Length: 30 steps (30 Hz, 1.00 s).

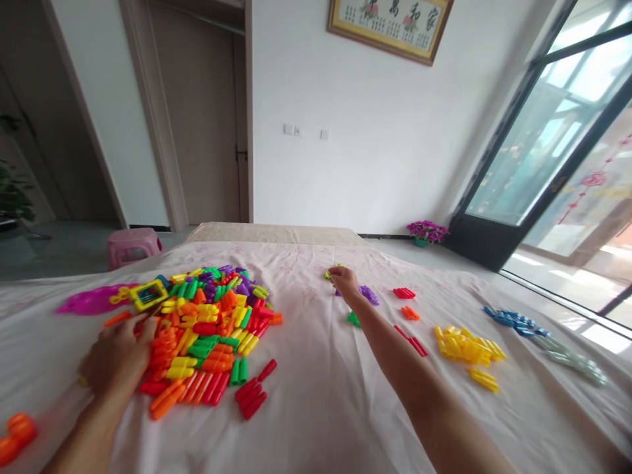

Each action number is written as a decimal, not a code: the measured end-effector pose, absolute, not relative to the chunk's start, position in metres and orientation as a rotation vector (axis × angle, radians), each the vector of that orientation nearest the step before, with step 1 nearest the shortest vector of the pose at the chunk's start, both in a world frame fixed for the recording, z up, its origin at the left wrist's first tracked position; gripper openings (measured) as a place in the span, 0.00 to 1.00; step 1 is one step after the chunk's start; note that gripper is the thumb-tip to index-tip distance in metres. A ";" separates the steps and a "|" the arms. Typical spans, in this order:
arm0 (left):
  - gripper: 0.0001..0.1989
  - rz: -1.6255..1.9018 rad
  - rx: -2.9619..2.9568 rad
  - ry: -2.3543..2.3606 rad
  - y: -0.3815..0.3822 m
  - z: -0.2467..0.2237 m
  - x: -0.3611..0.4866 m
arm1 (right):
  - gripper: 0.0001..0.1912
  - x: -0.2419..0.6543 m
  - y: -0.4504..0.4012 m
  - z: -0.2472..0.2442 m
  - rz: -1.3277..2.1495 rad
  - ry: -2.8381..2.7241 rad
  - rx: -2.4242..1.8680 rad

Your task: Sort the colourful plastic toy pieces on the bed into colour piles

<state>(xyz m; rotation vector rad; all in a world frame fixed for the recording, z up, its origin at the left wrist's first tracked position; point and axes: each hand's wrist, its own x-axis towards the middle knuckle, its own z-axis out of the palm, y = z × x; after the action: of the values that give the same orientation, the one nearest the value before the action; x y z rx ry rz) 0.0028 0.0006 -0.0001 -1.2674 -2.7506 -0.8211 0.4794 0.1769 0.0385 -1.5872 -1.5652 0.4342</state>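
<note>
Two rounded orange pieces (17, 438), blurred, lie nearest on the pale cloth (316, 421), at the person's left. Just farther in is a cluster of red pieces (251, 396), beside the big mixed pile (207, 322) of plastic pieces. The left hand (118, 349) is at the pile's left edge, fingers bent over orange pieces; from here I can't tell whether it grips any. Over on the right, yellow pieces (467, 345) sit in a heap, with clear pieces (573, 361) and blue pieces (516, 320) beyond it toward the edge. The right arm stretches well forward, past a bit of green (353, 319) and some purple pieces (369, 295). Its right hand (347, 283) has fingers drawn narrow at yellow-green pieces (327, 274); whether one is pinched, I can't say. Past the cloth stand a pink stool (133, 245) and magenta flowers (427, 230), and a framed picture (390, 27) hangs on the wall.
</note>
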 end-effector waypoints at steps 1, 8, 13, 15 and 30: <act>0.38 -0.840 -1.272 -2.746 0.000 0.001 0.004 | 0.17 0.468 0.170 0.034 0.471 -1.601 -1.548; 0.36 -0.885 -1.270 -2.759 -0.004 0.010 0.010 | 0.23 0.359 0.103 0.036 0.612 -2.116 -0.868; 0.37 -0.889 -1.271 -2.763 -0.003 0.007 0.008 | 0.26 0.306 0.075 0.045 0.305 -2.504 -0.610; 0.37 -0.884 -1.273 -2.758 -0.002 0.005 0.006 | 0.23 0.298 0.071 0.043 0.205 -2.584 -0.665; 0.35 -0.941 -1.289 -2.704 -0.002 0.004 0.007 | 0.05 0.283 0.036 0.050 -0.371 -2.739 -0.741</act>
<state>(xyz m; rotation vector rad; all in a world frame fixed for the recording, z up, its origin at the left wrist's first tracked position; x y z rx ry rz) 0.0066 -0.0024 0.0036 -1.2894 -2.7044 -0.9411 0.2829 0.0357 0.0501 -0.7415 -2.7393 -0.3707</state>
